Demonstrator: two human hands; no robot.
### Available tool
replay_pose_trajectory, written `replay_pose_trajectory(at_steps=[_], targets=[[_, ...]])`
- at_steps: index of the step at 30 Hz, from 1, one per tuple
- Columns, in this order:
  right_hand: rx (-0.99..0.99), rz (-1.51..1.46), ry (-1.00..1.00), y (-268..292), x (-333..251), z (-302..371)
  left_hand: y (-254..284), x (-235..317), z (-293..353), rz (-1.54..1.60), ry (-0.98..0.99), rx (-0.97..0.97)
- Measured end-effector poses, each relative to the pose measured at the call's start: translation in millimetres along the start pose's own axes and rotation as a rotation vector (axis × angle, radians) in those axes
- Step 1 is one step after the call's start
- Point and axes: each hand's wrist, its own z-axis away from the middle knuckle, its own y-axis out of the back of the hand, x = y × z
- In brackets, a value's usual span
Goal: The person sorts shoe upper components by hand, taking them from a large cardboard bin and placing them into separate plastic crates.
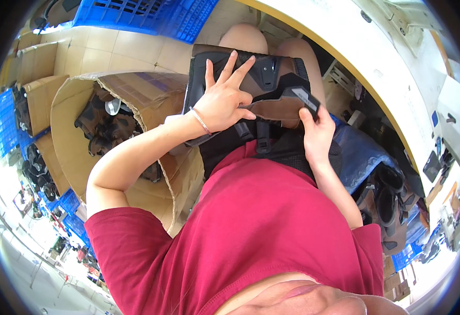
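Two contacts on brown-and-black padded piece (252, 84), lying across lap, just below bare knees (243, 38). Left hand (225, 105): fanned wide, three fingers splayed over piece's upper left, thumb at near end of brown strap (276, 109). Right hand (318, 128): pinching strap's black tab (299, 95), thumb on top. Pale strip along tab; any lettering too small to read. Tiny pale mark on black triangular plate (268, 73), also unreadable. To left: open cardboard box (64, 118), bluish marks on side, illegible; inside, similar dark pieces (121, 128), round pale item (113, 107). Up top: blue crate (185, 21). To right: blue plastic sheet (364, 157), yellow-edged white worktop (353, 34).
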Motion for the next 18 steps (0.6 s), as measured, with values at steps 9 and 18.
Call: replay_pose_trajectory(at_steps=[9, 18], targets=[[-0.085, -0.214, -0.197, -9, 8, -22, -2, -2, 2, 0.003, 0.039, 0.061], [-0.033, -0.188, -0.254, -25, 22, -32, 1, -3, -1, 0.007, 0.052, 0.059]])
